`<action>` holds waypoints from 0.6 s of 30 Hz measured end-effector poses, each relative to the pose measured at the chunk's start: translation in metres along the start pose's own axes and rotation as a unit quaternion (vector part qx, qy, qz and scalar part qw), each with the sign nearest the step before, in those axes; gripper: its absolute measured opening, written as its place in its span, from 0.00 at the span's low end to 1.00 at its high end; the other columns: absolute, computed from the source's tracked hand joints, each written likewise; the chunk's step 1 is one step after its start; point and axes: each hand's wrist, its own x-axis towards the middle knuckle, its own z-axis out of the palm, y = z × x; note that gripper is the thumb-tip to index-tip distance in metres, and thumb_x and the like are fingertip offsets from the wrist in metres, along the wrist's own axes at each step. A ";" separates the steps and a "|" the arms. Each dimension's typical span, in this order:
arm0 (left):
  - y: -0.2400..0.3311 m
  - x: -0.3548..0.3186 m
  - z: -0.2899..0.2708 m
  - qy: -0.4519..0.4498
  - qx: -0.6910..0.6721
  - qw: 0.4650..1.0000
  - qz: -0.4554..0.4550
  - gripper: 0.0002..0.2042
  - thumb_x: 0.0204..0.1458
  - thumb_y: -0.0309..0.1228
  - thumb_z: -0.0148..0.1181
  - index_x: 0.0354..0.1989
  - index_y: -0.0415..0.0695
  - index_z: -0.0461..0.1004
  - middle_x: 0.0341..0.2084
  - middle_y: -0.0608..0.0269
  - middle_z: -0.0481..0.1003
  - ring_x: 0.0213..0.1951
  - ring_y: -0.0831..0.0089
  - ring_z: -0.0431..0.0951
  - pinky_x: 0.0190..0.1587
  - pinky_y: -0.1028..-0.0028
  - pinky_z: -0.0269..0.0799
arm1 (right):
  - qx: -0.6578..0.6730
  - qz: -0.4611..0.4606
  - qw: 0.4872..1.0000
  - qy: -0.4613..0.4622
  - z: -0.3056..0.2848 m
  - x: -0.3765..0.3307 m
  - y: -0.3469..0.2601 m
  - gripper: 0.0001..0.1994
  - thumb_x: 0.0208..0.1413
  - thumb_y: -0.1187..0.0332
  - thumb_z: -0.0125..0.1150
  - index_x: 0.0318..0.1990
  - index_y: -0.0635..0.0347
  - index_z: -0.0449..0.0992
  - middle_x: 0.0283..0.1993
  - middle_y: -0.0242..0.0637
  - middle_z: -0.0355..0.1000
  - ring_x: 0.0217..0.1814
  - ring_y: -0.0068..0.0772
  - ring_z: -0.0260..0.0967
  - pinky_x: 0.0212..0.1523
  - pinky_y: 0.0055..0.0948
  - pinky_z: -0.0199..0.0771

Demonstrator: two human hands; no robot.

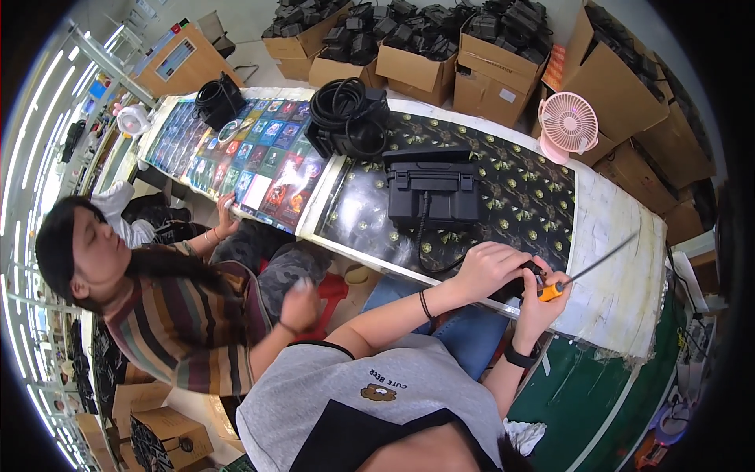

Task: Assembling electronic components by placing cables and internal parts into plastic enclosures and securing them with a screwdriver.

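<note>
At the near edge of the table my left hand (497, 270) is closed around a small black cable connector (535, 270). The fingertips of my right hand (538, 313) meet it there, and that hand also grips the orange handle of a screwdriver (550, 293). The long dark shaft points up and to the right, away from the connector. A black cable (422, 240) hangs from the front of a black plastic case (433, 193) and curves toward my left hand. The case stands upright on the dark patterned mat, with two latches on its front. My fingers partly hide the connector.
A second black case with a coiled cable (346, 118) stands farther left, and another (219, 102) beyond it. A pink fan (565, 126) is at the back right. Cartons of black cases (495, 75) line the far side. A co-worker (173, 307) sits close on my left.
</note>
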 end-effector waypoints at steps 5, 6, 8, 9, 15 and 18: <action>-0.022 -0.006 -0.010 -0.109 -0.063 0.992 0.028 0.24 0.48 0.37 0.67 0.53 0.44 0.72 0.45 0.59 0.75 0.47 0.60 0.77 0.49 0.65 0.75 | -0.021 0.106 0.988 -0.108 -0.028 0.030 -0.007 0.14 0.57 0.78 0.63 0.40 0.54 0.61 0.49 0.49 0.75 0.31 0.16 0.68 0.22 0.11 0.63; -0.026 -0.007 -0.012 -0.132 -0.033 0.990 0.038 0.25 0.47 0.36 0.67 0.55 0.45 0.71 0.47 0.60 0.75 0.48 0.61 0.76 0.51 0.65 0.74 | -0.037 0.127 0.986 -0.101 -0.035 0.041 -0.004 0.11 0.60 0.74 0.61 0.40 0.55 0.62 0.49 0.48 0.75 0.31 0.16 0.69 0.22 0.11 0.63; -0.032 -0.006 -0.016 -0.153 -0.002 0.987 0.047 0.25 0.47 0.34 0.66 0.57 0.47 0.71 0.48 0.60 0.74 0.49 0.63 0.76 0.52 0.64 0.73 | -0.020 0.116 0.990 -0.083 -0.049 0.067 0.014 0.08 0.65 0.66 0.56 0.41 0.57 0.65 0.46 0.43 0.77 0.33 0.17 0.71 0.22 0.12 0.64; -0.033 -0.005 -0.019 -0.146 0.029 0.986 0.076 0.26 0.47 0.33 0.64 0.58 0.48 0.70 0.46 0.62 0.75 0.47 0.64 0.76 0.51 0.66 0.74 | -0.033 0.130 0.988 -0.074 -0.056 0.078 0.026 0.08 0.65 0.66 0.56 0.41 0.57 0.65 0.46 0.43 0.77 0.33 0.17 0.71 0.22 0.12 0.64; -0.015 0.020 -0.054 0.028 0.008 0.995 0.095 0.22 0.46 0.21 0.60 0.53 0.50 0.73 0.40 0.62 0.75 0.34 0.66 0.79 0.36 0.70 0.78 | -0.181 0.151 0.972 0.008 -0.095 0.089 0.092 0.08 0.65 0.67 0.57 0.47 0.59 0.70 0.33 0.33 0.74 0.30 0.16 0.68 0.26 0.15 0.67; -0.017 0.042 -0.082 0.123 -0.047 0.991 -0.018 0.24 0.45 0.14 0.57 0.53 0.43 0.68 0.47 0.48 0.71 0.44 0.55 0.77 0.44 0.68 0.75 | -0.149 0.123 0.981 0.014 -0.101 0.087 0.098 0.11 0.65 0.67 0.56 0.51 0.60 0.71 0.32 0.31 0.73 0.29 0.15 0.65 0.28 0.15 0.67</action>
